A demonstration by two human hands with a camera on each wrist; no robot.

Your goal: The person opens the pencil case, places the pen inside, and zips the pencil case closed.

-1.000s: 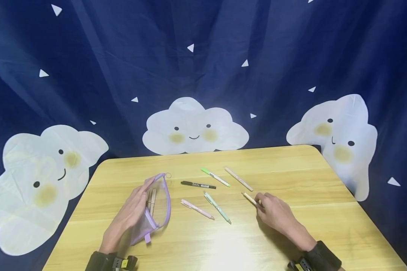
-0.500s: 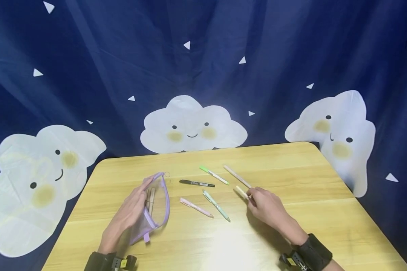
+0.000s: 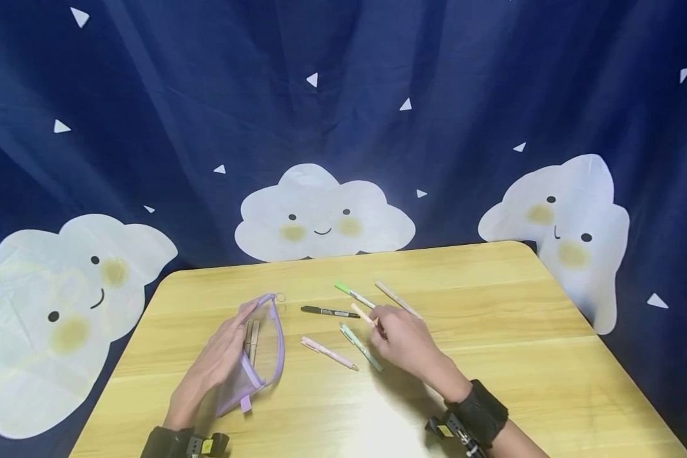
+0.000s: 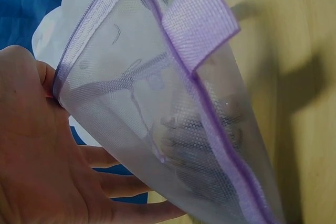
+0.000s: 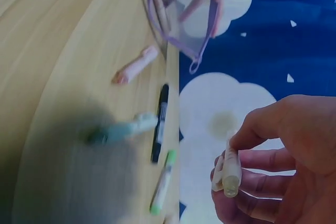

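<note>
Right wrist view: the right hand point(image 5: 310, 135) pinches a cream pen point(image 5: 231, 167) between thumb and fingers, above the table point(image 5: 68, 51). Farther off lies a blurred mint pen point(image 5: 125, 131); beyond, the left hand point(image 3: 220, 353) holds a purple mesh pouch point(image 5: 182, 47), beige pens point(image 3: 254, 342) inside it partly hidden, cropped at the top edge.

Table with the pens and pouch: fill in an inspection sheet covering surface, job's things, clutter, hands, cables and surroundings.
Surface: light wood-grain table, bright glare near the wearer's side.
Job's things: purple-edged mesh pouch, open, with slim brownish items inside; cream pen, held; black pen, green-capped marker, beige pen, mint pen and pink pen lying loose.
Clutter: nothing seen.
Hands: left hand against the pouch, fingers outstretched; right hand pinching the cream pen.
Cables: nothing seen.
Surroundings: blue curtain with smiling clouds and white triangles.
</note>
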